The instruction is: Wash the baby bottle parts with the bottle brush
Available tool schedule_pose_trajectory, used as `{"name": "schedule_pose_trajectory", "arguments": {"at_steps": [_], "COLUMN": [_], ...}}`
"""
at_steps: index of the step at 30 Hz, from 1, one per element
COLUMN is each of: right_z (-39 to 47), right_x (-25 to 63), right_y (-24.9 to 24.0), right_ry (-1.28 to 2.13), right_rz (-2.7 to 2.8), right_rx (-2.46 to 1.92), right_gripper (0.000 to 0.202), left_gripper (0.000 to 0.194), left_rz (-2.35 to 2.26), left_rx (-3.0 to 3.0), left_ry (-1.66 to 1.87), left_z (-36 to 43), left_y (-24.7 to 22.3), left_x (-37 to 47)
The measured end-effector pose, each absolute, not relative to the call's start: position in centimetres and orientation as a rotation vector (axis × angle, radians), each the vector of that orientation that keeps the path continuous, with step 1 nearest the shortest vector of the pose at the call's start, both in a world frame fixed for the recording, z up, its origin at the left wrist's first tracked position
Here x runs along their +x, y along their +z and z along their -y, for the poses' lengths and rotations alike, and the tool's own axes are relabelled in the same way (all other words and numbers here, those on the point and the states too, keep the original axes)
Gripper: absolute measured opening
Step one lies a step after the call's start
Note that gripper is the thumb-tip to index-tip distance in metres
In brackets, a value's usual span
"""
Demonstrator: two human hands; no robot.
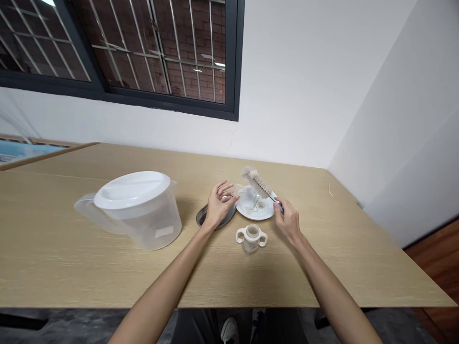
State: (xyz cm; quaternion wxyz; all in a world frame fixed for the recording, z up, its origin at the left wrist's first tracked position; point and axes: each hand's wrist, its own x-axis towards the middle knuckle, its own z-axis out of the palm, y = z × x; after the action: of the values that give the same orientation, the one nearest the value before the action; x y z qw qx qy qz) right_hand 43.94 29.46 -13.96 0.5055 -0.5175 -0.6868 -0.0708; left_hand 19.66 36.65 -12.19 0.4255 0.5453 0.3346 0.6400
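Observation:
My right hand (288, 220) is closed around the blue handle of a bottle brush (258, 184), its pale bristles pointing up and left above a white plate (251, 215). Small clear and white parts (260, 206) lie on that plate, too small to name. At the plate's left side, my left hand (218, 206) has a clear cap (239, 190) at its thumb and fingertips, other fingers spread. Beneath this hand is a dark oval metal tray (226, 220), partly hidden. Nearer me, a small baby bottle (251, 239) with two white handles stands upright, its mouth uncovered.
A large translucent pitcher (152, 227) with a white lid stands on the left of the wooden table (107, 277). Behind the table are a white wall (287, 95) and a barred window (161, 52). The table's front edge runs close to my body.

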Motion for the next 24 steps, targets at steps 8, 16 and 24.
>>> {"name": "schedule_pose_trajectory", "arguments": {"at_steps": [8,16,24], "right_z": [-29.6,-30.1,-29.5], "right_x": [44.1,45.0,44.5], "right_y": [-14.1,-14.3,-13.9], "right_ry": [-0.188,-0.310,-0.225], "right_rz": [1.791,1.646,1.739], "right_rx": [-1.217,-1.365,-1.217], "right_gripper": [0.033,0.032,0.030], "left_gripper": [0.083,0.081,0.083], "left_rz": [-0.697,-0.659,-0.659], "left_rx": [1.219,1.236,1.149], "left_ry": [1.561,1.523,1.525], "left_z": [-36.6,-36.2,-35.9], "left_y": [-12.0,-11.4,-11.0], "left_x": [19.7,19.8,19.9]}}
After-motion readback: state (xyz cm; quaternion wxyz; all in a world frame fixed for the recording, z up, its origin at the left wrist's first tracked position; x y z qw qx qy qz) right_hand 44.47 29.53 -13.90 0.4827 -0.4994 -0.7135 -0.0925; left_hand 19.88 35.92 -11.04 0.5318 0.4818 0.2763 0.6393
